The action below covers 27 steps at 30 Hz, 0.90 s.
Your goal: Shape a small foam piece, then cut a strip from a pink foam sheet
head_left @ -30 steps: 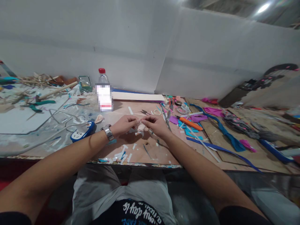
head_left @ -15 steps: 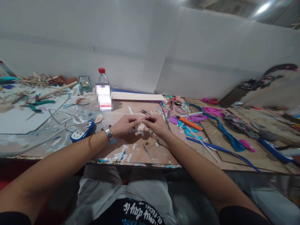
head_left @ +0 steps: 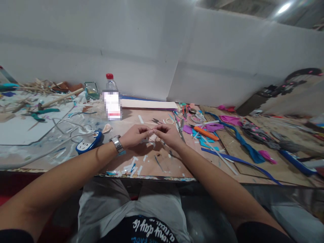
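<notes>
Close together above the table [head_left: 101,165], both hands pinch a small, pale, crumpled piece [head_left: 152,139]. My left hand [head_left: 136,135], with a metal watch [head_left: 116,144] on the wrist, grips it from the left with thumb and forefinger. From the right, my right hand [head_left: 170,135] holds it in a similar pinch, fingertips almost touching those of the left. The fingers partly hide the piece, whose lower folds hang beneath them. A similar pale piece [head_left: 107,128] lies on the table left of my left hand.
A blue power strip [head_left: 88,142] with a white cable lies at left. Behind it stand a red-capped bottle [head_left: 109,81] and a blurred-out panel [head_left: 113,105]. Paper scraps [head_left: 133,167] lie near the front edge. An orange cutter [head_left: 206,133] and blue ribbon [head_left: 240,140] are on the right.
Both hands stay almost in place, with the fingertips shifting slightly on the pale piece. The legs below the table edge have moved a little to the left.
</notes>
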Available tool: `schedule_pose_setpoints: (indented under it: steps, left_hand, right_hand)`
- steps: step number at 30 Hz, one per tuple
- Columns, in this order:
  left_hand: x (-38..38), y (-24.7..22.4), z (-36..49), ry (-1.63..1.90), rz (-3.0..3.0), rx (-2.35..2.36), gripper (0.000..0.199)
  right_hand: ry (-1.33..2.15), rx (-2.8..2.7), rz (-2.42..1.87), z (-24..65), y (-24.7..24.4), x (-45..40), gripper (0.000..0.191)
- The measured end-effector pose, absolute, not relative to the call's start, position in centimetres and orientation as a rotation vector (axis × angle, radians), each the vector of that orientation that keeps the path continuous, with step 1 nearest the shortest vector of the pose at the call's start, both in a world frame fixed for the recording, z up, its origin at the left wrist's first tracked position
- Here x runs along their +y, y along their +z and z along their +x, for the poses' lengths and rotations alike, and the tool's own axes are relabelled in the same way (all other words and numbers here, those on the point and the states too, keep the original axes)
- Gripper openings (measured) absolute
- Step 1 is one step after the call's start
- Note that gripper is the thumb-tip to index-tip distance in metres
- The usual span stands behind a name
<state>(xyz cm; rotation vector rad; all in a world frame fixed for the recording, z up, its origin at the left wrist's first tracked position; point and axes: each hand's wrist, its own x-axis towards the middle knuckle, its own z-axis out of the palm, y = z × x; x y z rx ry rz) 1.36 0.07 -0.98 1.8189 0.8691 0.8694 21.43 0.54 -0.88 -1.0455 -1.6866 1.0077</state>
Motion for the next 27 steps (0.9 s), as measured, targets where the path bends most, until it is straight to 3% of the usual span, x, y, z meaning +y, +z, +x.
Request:
schedule_pose_setpoints:
  steps: [18, 27]
  left_hand:
    - [0.03, -1.05, 1.35, 0.849, 1.761, 0.92, 0.047]
    - [0.0, -1.05, 1.42, 0.837, 1.733, 0.941, 0.043]
  right_hand:
    - [0.711, -1.928, -1.004, 21.74, -0.64, 0.41, 0.02]
    - [0.695, -1.978, -1.008, 21.86, -0.53, 0.24, 0.027]
